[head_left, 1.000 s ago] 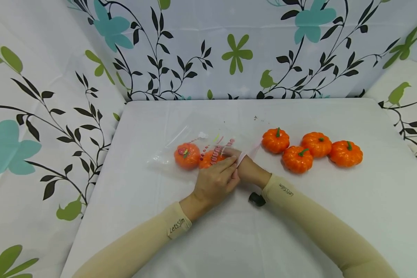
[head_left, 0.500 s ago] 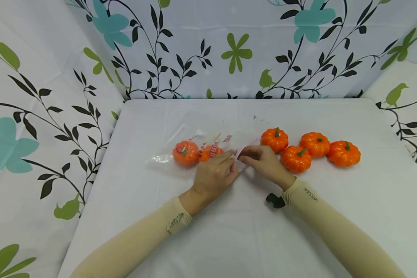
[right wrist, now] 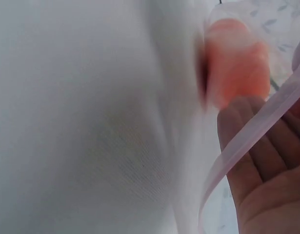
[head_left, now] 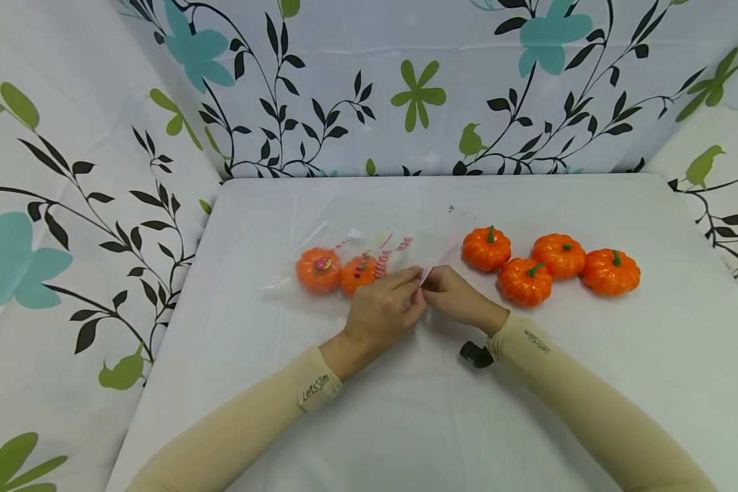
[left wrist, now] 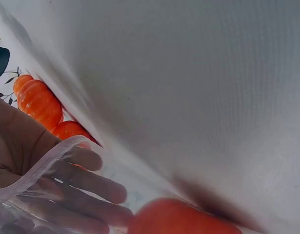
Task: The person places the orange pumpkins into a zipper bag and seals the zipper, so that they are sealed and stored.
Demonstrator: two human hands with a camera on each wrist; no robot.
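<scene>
A clear plastic bag (head_left: 283, 277) with red print and a pink-edged mouth lies flat on the table, its mouth to the right. Two small orange pumpkins (head_left: 317, 270) sit side by side inside it. My left hand (head_left: 375, 311) pinches the bag at its mouth, in front of the right-hand pumpkin. My right hand (head_left: 458, 297) is at the mouth too, its fingertips hidden by the left hand in the head view. In the right wrist view, the straight fingers of my right hand (right wrist: 271, 170) reach past the pink edge toward a blurred orange pumpkin (right wrist: 240, 63).
Several loose pumpkins (head_left: 525, 281) with green stems stand in a group to the right of the hands. A black wrist camera (head_left: 476, 354) hangs under the right wrist. The white table (head_left: 375, 424) backs onto a patterned curtain (head_left: 344, 55).
My right hand drew back out of the bag to the right, then returned left to its mouth. The two bagged pumpkins shifted slightly left. My left hand kept its place.
</scene>
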